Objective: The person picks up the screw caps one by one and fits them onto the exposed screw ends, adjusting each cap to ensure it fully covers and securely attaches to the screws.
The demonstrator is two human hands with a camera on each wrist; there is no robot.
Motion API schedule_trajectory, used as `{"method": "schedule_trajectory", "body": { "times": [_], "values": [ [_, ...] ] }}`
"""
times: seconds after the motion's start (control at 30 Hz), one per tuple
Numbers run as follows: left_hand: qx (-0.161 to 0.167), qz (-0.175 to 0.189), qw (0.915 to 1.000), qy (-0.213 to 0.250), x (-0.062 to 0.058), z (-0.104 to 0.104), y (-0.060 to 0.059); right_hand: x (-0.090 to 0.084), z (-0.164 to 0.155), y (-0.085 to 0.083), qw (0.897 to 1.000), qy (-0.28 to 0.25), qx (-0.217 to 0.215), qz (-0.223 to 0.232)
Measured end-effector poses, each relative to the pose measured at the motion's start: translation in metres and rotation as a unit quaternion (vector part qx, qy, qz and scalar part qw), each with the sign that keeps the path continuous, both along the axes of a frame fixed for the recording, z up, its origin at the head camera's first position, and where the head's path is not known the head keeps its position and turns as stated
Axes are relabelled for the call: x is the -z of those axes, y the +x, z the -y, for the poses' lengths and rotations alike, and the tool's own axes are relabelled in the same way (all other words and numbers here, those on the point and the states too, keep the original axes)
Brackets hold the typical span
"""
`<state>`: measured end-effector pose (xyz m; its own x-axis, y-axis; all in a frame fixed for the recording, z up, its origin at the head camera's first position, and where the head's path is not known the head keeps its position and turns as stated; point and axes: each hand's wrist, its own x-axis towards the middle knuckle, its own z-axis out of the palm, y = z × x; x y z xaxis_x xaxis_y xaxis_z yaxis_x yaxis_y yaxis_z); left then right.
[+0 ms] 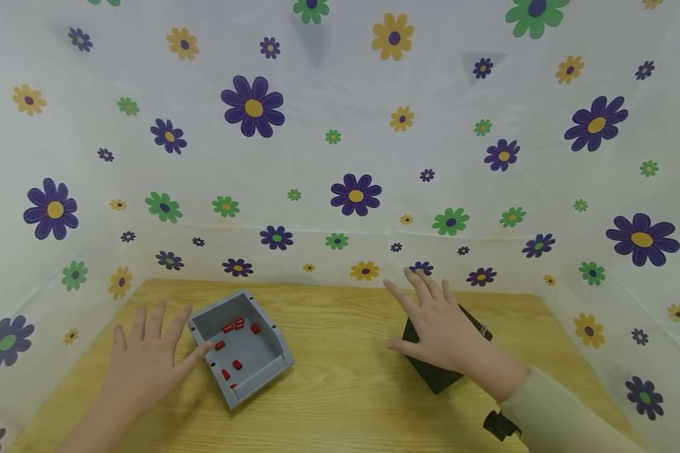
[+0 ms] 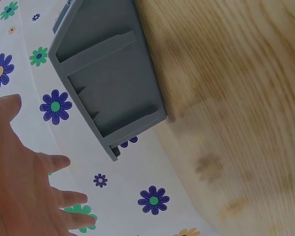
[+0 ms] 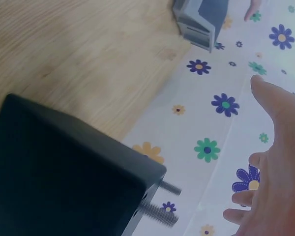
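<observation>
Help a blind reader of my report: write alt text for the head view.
An open left hand is beside a gray bin of small red pieces; the right hand, also open, partly hides a black box on a wooden tabletop. White flower-patterned sheeting rises behind.

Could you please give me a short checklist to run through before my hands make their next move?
1. Left hand free: ok, fingers spread, holding nothing.
2. Right hand free: ok, fingers spread, holding nothing, above the black box.
3. Gray bin with its open top upward on the table: ok.
4. Visible red pieces inside the bin: ok, scattered loosely over its floor.
5. A red piece in hand: not ok, neither hand holds one.
6. Whether the black box is hollow: cannot tell, no view shows an inside.
</observation>
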<state>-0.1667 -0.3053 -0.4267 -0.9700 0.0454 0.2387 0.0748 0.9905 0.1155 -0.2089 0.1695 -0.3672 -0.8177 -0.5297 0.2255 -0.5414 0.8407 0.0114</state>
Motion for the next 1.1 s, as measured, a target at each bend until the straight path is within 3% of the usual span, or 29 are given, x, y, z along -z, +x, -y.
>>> {"method": "schedule_trajectory", "body": {
  "times": [0.27,0.63,0.9,1.1],
  "values": [
    [-0.002,0.001,1.0,0.002,0.003,0.003,0.001,0.001,0.015,-0.007,1.0,-0.013,-0.012,0.001],
    [-0.008,0.017,0.9998,-0.004,0.006,0.005,0.004,0.013,0.038,-0.012,0.999,-0.023,-0.015,0.037],
    [-0.014,0.025,0.9996,0.003,0.013,0.008,0.006,0.023,0.053,-0.014,0.997,-0.021,-0.025,0.064],
    [-0.019,0.034,0.9992,0.002,0.02,0.011,0.004,0.031,0.061,-0.018,0.998,-0.025,-0.03,0.057]
  ]
}}
